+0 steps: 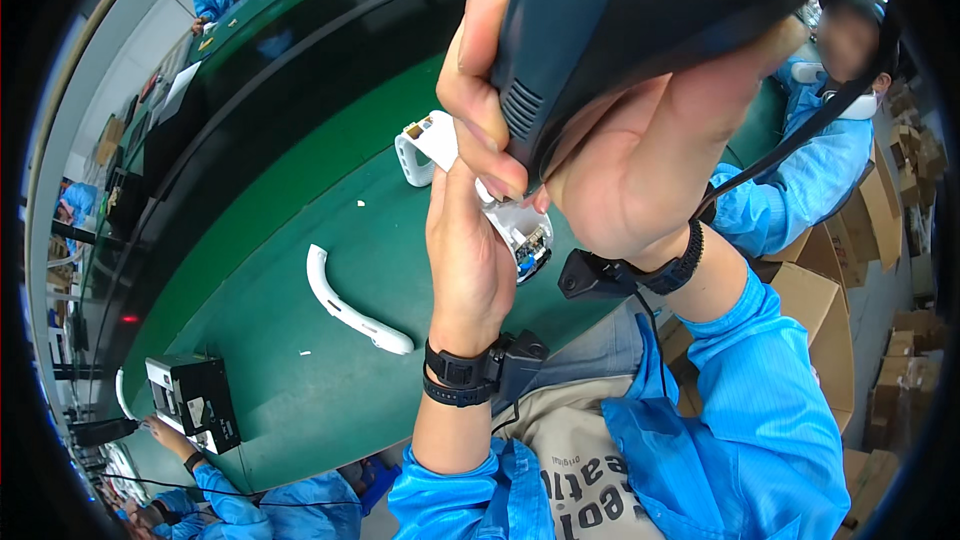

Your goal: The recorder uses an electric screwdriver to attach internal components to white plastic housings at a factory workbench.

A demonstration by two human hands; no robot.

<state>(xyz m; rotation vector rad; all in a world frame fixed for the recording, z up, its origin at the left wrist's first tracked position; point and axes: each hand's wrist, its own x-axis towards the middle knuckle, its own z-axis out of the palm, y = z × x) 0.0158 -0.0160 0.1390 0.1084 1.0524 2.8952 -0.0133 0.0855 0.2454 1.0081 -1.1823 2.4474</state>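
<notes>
In the head view, a white housing (438, 143) is held in the left hand (468, 255) over the green surface (270, 305), right of the scene's middle; whether it is lifted or rested there cannot be told. It would probably be found light and stiff, its smooth shell a little slippery to dry skin. The electronics (532, 248) bared at its near right end are judged the fragile part, best left untouched, with the hold taken on the closed outer walls. The dark tool (610, 35) above, gripped in the right hand (630, 175), appears bulkier and likely heavier; it is best grasped around its rounded body, with the vent slots left uncovered. Its working end is hidden behind the fingers, so contact with the shell cannot be confirmed.

The housing is seen as glossy white and curved, shown on both sides of the left hand; whether a single piece is formed behind the palm cannot be made out. A rounded, frame-like opening is shown at its far left end, and board parts with a touch of blue are exposed at the other. To the left, a curved white strip (345, 308) is seen lying apart on the surface.
</notes>
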